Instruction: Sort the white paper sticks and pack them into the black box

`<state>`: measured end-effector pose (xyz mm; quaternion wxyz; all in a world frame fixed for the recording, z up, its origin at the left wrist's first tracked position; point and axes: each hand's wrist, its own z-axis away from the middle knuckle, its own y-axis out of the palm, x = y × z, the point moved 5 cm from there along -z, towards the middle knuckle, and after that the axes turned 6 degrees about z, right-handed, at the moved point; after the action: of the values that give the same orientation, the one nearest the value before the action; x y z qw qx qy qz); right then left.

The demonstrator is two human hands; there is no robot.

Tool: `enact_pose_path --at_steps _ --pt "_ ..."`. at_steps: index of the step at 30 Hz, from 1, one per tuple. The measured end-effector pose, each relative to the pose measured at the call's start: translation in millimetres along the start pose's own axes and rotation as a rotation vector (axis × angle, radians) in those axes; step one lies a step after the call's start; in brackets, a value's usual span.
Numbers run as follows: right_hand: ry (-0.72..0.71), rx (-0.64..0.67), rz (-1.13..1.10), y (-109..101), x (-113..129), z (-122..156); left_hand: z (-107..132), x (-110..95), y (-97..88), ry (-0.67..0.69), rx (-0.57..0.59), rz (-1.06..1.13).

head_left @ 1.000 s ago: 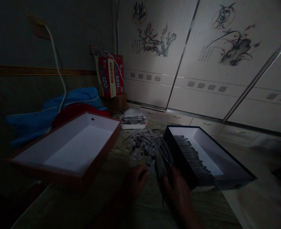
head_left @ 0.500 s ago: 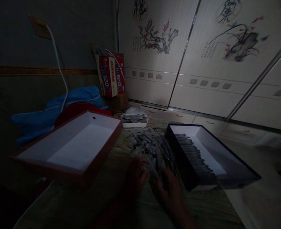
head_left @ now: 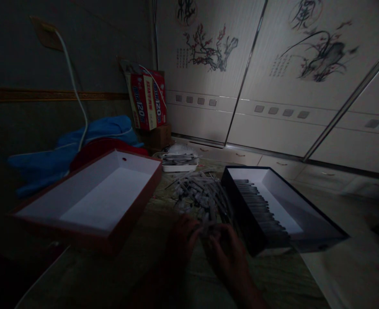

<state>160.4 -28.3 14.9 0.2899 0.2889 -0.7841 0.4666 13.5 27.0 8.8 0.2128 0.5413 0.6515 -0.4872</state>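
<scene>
two bare hands met low in a dim room, over a table point(head_left: 154, 227) with a greenish, streaked top. the right hand point(head_left: 226, 253) pinched a pale, see-through piece point(head_left: 209, 228) between thumb and fingers, seemingly to keep it steady. the left hand point(head_left: 183, 240) curled in beside it, fingertips near its other end; gloom and blur hid whether they gripped it, so i could not tell.

just beyond the hands lay a loose pile of thin grey sticks point(head_left: 202, 189), perhaps pens, crossing at all angles, probably kept central so that either hand could reach them. to the right stood a dark open box point(head_left: 239, 210), where similar sticks formed a neat row point(head_left: 262, 210) along the near-left wall; lying side by side likely saved room. a red-brown box point(head_left: 136, 204) stood open to the left, its pale lining showing, angled so that both boxes flanked the pile. behind the pile, a shallow white tray point(head_left: 179, 168) held more slender pieces, perhaps to stop them rolling.
</scene>
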Motion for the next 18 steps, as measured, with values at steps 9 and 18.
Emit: enact_pose_path --at_steps 9,18 --pt "-0.112 0.053 0.332 0.0 -9.1 -3.4 -7.5 27.8 -20.9 -0.419 -0.37 0.484" --pt "-0.248 0.241 0.527 25.2 26.3 -5.8 -4.6 26.2 -47.5 -0.416 -0.606 0.434"
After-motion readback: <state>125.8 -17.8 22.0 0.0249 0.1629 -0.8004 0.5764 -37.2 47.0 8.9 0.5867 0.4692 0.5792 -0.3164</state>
